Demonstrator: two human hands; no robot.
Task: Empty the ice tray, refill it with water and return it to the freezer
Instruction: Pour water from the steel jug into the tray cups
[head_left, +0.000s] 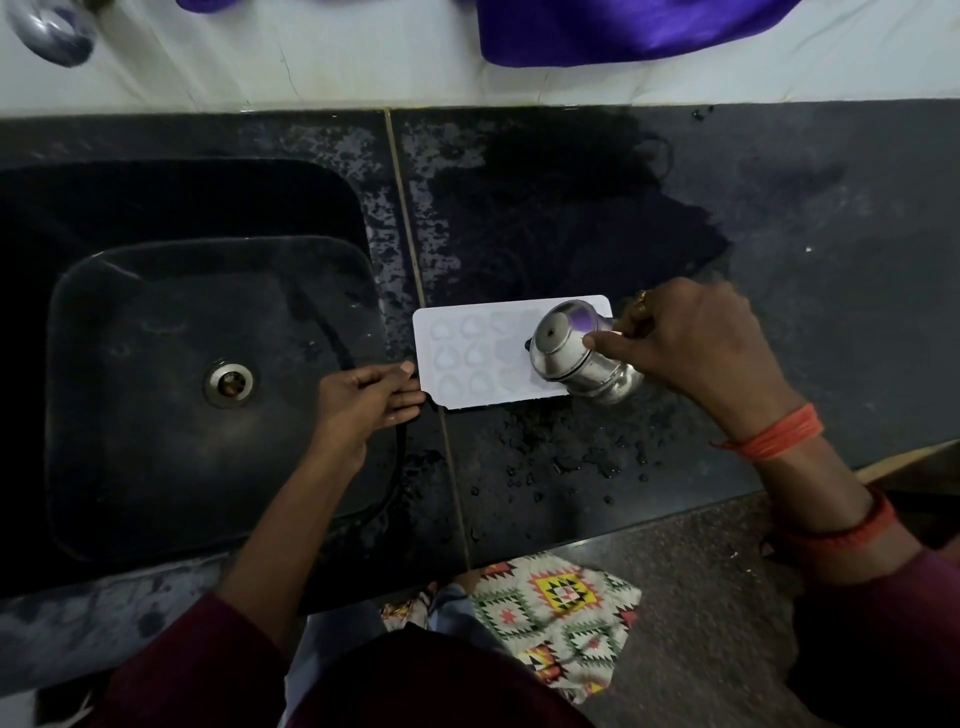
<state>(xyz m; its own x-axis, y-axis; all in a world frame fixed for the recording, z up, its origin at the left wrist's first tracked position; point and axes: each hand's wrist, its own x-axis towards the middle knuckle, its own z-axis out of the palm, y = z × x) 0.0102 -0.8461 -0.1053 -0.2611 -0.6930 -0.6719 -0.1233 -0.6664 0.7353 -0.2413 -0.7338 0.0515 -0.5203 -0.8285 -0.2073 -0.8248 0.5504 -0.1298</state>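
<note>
A white ice tray (467, 353) with heart-shaped wells lies flat on the dark wet counter (779, 260), just right of the sink. My left hand (369, 395) holds the tray's left edge, fingers along it. My right hand (691, 343) grips a small steel pot (576, 353) and tilts it over the right end of the tray, covering several wells there. No stream of water can be made out.
A black square sink (104, 395) with a metal drain (228, 383) fills the left. Water drops dot the counter in front of the tray. A purple cloth (623, 26) hangs on the white wall behind. The counter's front edge runs below my arms.
</note>
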